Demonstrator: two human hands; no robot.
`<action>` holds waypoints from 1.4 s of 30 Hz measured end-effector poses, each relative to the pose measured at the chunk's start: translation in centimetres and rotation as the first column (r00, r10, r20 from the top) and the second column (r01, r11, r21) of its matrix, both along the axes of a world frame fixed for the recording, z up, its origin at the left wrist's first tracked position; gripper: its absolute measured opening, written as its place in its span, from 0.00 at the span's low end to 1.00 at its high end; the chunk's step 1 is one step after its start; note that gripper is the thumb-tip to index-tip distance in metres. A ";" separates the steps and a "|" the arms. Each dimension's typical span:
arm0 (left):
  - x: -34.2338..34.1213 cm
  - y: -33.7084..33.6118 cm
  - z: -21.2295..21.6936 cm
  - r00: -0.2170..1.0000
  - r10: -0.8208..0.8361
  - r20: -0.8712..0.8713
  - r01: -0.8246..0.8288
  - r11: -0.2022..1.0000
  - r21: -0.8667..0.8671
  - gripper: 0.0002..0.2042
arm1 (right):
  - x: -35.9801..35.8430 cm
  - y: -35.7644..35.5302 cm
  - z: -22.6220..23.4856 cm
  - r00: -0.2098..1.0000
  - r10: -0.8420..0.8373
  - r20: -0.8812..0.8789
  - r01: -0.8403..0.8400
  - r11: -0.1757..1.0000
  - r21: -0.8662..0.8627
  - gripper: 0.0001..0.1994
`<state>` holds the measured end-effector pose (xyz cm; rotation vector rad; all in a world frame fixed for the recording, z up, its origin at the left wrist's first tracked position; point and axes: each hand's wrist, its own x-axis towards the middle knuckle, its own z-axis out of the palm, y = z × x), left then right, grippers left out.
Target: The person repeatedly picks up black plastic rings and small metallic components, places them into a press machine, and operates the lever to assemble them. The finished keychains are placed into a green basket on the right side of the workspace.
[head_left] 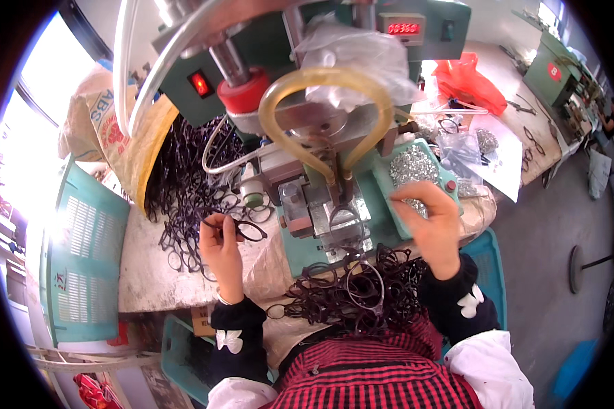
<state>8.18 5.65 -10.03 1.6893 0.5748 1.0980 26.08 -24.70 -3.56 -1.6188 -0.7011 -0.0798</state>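
My left hand (222,249) is closed around a dark eyeglass frame (252,232), beside the machine's left side. Over a green tray of small silvery metal parts (413,170) is my right hand (431,228). Its thumb and forefinger are drawn together at the parts; whatever lies between them is too small to make out. Between my hands stands a green press machine (303,255) with a metal fixture (327,221) under a looped yellowish hose (269,102). Just in front of it, a heap of dark eyeglass frames (320,290) lies against my red-and-black checked apron (368,375).
Many more dark frames (191,184) spill from a yellow-edged woven sack (112,136) at the left. A turquoise crate (82,273) stands beside the bench. A red plastic bag (467,85), clear bags (460,146) and loose frames (533,141) lie at the back right.
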 end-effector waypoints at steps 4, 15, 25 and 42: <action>1.1 -1.0 -1.9 0.991 -0.080 0.108 0.098 0.979 -0.177 0.07 | -0.8 5.0 1.0 0.996 0.056 -0.072 -0.045 0.989 0.143 0.15; -0.4 -7.6 8.0 0.918 -0.154 0.366 0.017 0.937 0.349 0.08 | -2.6 6.1 2.5 0.915 0.260 -0.309 -0.134 0.917 0.375 0.24; 3.4 -12.1 9.8 0.845 -0.481 -0.236 0.423 0.330 0.844 0.17 | 3.0 0.9 -1.1 0.906 -0.150 0.395 0.289 0.902 -0.320 0.11; -2.8 -12.2 8.0 0.941 -0.282 -0.187 0.316 0.532 0.786 0.13 | 7.7 -0.6 -5.8 0.826 -0.214 0.522 0.372 0.902 -0.218 0.06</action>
